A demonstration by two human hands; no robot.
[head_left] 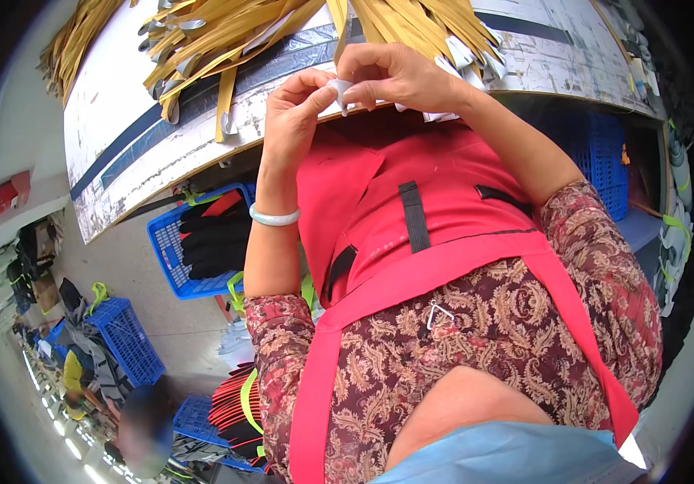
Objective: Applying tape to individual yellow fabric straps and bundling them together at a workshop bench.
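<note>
Blue face mask [508, 456] and red apron [443, 242] nearest — both hands working at the bench edge.
Left hand [294, 117] and right hand [399, 77] are pinching one small white piece [339, 89] between fingertips — yellow strips [226, 32] lying just beyond on the worktable [129, 153].

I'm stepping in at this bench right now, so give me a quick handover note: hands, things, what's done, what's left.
Left hand and right hand together pinch one small white folded piece at the edge of the worn white worktable.
A pile of yellow strips with grey-white ends lies on the table just beyond the hands.
A blue plastic crate of black gloves sits on the floor, left.
Done or left: cannot tell from this view.
</note>
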